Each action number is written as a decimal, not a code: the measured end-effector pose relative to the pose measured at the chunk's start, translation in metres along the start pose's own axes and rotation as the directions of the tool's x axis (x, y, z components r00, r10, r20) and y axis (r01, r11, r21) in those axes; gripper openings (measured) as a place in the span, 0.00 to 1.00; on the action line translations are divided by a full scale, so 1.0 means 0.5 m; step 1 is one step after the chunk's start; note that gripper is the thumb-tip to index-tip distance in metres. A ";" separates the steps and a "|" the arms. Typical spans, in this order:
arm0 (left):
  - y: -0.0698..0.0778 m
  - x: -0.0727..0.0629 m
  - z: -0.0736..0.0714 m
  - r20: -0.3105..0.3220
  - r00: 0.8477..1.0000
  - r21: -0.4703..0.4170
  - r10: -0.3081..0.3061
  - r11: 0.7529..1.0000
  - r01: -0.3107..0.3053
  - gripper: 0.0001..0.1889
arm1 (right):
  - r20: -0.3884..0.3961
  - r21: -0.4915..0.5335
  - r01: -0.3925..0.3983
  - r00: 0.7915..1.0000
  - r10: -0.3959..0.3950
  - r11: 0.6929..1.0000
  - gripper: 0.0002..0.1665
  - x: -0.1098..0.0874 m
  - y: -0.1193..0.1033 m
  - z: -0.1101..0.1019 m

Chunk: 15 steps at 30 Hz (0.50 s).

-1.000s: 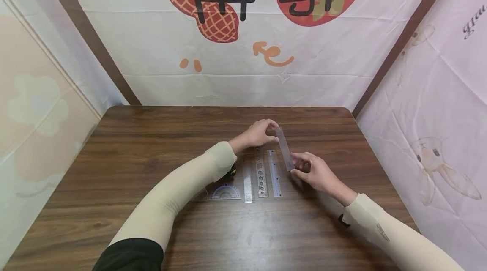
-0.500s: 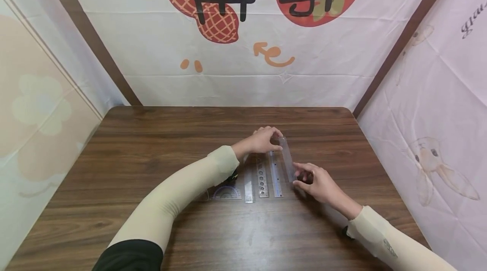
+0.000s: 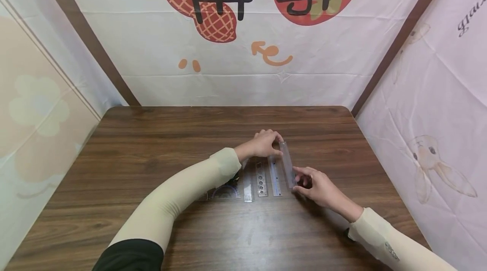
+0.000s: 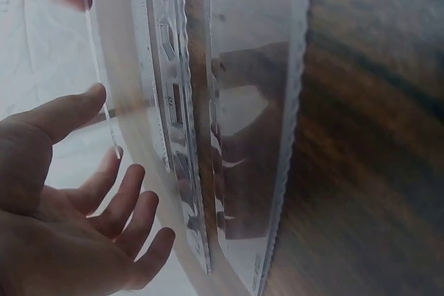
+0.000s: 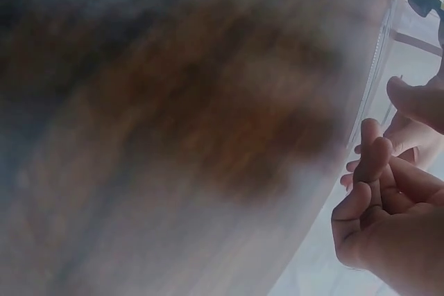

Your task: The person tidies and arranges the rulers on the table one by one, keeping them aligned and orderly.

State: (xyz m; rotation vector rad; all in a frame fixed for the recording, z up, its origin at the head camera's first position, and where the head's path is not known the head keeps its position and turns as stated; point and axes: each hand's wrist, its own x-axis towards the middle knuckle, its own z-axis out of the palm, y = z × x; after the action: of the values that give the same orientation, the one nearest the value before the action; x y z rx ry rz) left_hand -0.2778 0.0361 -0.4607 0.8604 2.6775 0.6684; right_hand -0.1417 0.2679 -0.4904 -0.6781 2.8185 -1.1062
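Note:
A clear ruler (image 3: 287, 163) spans the gap between both hands. My left hand (image 3: 265, 142) pinches its far end between thumb and forefinger. My right hand (image 3: 317, 185) holds the near end by thumb and fingers. Left of it lie a ruler with a bluish strip (image 3: 276, 180), a stencil ruler with hexagonal holes (image 3: 261, 181) and another clear ruler (image 3: 248, 188). In the left wrist view, a wavy-edged transparent ruler (image 4: 260, 129) crosses the middle. My left forearm partly covers a protractor (image 3: 227, 192).
The measuring tools lie on a dark wood-grain table (image 3: 190, 233). A printed white cloth (image 3: 228, 87) hangs behind its far edge, and more cloth (image 3: 430, 152) hangs at the right side.
Both hands have brought the ruler toward the person and lower, close beside the bluish-strip ruler. The other rulers have stayed in place.

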 end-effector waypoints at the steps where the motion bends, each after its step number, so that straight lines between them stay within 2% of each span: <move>1: 0.001 0.000 0.000 0.003 1.000 0.003 -0.001 1.000 0.001 0.26 | 0.008 0.000 0.000 1.000 0.000 1.000 0.34 0.000 0.000 0.000; 8: 0.001 0.000 0.007 0.008 1.000 0.011 -0.007 1.000 0.006 0.26 | 0.047 -0.013 -0.020 0.999 0.020 1.000 0.35 0.000 -0.005 0.001; 15: -0.001 0.004 0.017 0.016 1.000 0.034 -0.014 0.999 0.013 0.26 | 0.051 -0.037 -0.021 0.998 0.023 0.999 0.35 -0.002 -0.008 0.002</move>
State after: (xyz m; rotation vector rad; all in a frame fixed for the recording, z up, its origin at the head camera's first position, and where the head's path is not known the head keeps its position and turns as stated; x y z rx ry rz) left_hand -0.2766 0.0398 -0.4686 0.8517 2.6852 0.6129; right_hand -0.1389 0.2651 -0.4888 -0.6663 2.8024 -1.0215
